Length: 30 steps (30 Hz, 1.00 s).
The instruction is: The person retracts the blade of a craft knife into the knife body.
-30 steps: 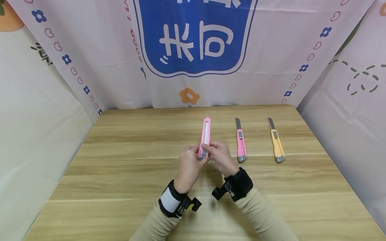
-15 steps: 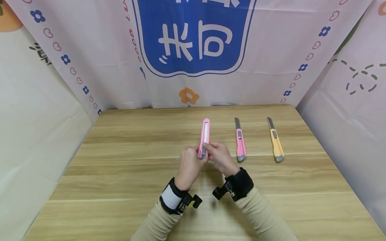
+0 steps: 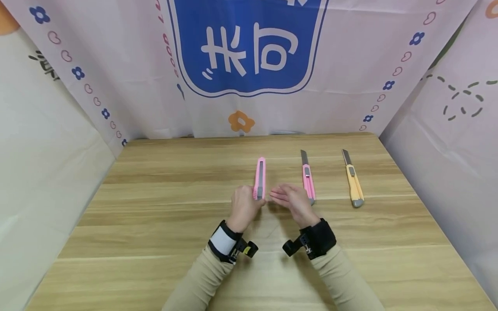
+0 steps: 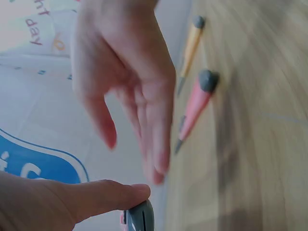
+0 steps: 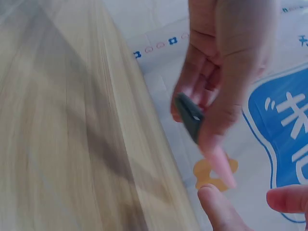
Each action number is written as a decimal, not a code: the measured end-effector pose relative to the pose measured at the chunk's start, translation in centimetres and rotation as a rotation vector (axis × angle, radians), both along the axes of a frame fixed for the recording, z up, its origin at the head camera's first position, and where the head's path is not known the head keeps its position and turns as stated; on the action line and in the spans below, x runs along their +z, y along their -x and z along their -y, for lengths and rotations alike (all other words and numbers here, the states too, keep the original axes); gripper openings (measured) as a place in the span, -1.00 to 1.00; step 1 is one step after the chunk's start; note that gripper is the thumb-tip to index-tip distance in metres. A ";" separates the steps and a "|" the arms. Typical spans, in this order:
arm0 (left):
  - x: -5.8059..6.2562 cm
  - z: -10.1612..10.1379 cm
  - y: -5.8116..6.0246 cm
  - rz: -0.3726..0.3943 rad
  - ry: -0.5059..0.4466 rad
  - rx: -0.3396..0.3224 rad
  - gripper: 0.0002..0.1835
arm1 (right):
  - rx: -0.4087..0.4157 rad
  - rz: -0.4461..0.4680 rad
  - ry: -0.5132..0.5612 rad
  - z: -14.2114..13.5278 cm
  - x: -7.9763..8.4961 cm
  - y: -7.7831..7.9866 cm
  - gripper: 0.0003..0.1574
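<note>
One wooden counter (image 3: 155, 246) extends beneath the left hand (image 3: 244, 206). Just right of it is the right hand (image 3: 297, 204), fingers straight. Clamped in the left hand's fingers is a pink cutter (image 3: 260, 177); farther right lie a second pink cutter (image 3: 308, 180) and, farthest, a yellow cutter (image 3: 354, 186).

The person's left hand (image 3: 243, 207) grips the near end of a slim pink plastic cutter with a grey slot (image 3: 260, 178). Just right of that cutter, apart from it, the right hand (image 3: 294, 203) has its fingers extended. Farther right lies a pink plastic cutter with its metal blade out (image 3: 308, 176), its grey end partly covered by the right hand, then a yellow plastic cutter with a grey end and bared blade (image 3: 353, 181). Beneath the slim cutter spreads a wood-grain table (image 3: 155, 233); beyond it hangs a pale cloth with a blue emblem (image 3: 210, 113).
</note>
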<state>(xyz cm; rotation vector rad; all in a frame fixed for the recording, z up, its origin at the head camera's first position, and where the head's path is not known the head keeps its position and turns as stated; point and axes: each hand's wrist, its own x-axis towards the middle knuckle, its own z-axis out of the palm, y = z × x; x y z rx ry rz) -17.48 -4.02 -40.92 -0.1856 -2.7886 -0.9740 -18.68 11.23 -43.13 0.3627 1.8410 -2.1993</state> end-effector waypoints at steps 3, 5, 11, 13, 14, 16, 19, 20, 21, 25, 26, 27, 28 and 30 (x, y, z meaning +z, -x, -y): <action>-0.5 -0.2 0.7 0.051 0.041 0.021 -0.73 | -0.005 0.001 0.006 -0.7 -0.2 0.0 -0.44; -0.9 -0.4 1.1 0.084 0.052 0.030 -0.72 | -0.007 0.003 0.014 -1.0 -0.2 -0.1 -0.45; -1.8 -0.7 2.2 0.175 0.061 0.060 -0.73 | 0.008 -0.008 0.050 -1.5 0.0 -0.6 -0.45; -2.1 -0.8 2.6 0.187 0.065 0.067 -0.74 | 0.013 -0.007 0.060 -1.6 0.0 -0.7 -0.45; -2.2 -0.9 2.7 0.191 0.070 0.071 -0.74 | 0.015 -0.006 0.063 -1.7 0.1 -0.8 -0.45; -2.5 -0.9 2.9 0.199 0.079 0.073 -0.75 | 0.010 0.001 0.072 -1.8 0.1 -0.8 -0.45; -2.9 -1.0 3.1 0.204 0.090 0.075 -0.75 | -0.003 0.008 0.092 -2.0 0.2 -0.9 -0.46; -3.1 -1.0 3.2 0.207 0.094 0.078 -0.74 | -0.003 0.008 0.098 -2.0 0.2 -1.0 -0.46; -3.1 -1.1 3.2 0.208 0.096 0.081 -0.74 | -0.005 0.008 0.105 -2.1 0.2 -1.0 -0.46; -3.2 -1.3 3.3 0.224 0.136 0.096 -0.71 | 0.000 0.005 0.126 -2.3 0.3 -1.1 -0.45; -3.2 -1.4 3.3 0.226 0.151 0.101 -0.69 | 0.004 0.000 0.129 -2.3 0.3 -1.1 -0.45; -3.2 -1.4 3.3 0.230 0.167 0.106 -0.68 | 0.006 -0.002 0.130 -2.3 0.3 -1.2 -0.44; -3.2 -1.4 3.4 0.237 0.180 0.112 -0.66 | 0.008 -0.001 0.132 -2.4 0.3 -1.2 -0.45; -3.3 -1.4 3.3 0.238 0.194 0.124 -0.63 | 0.015 0.000 0.131 -2.4 0.3 -1.2 -0.45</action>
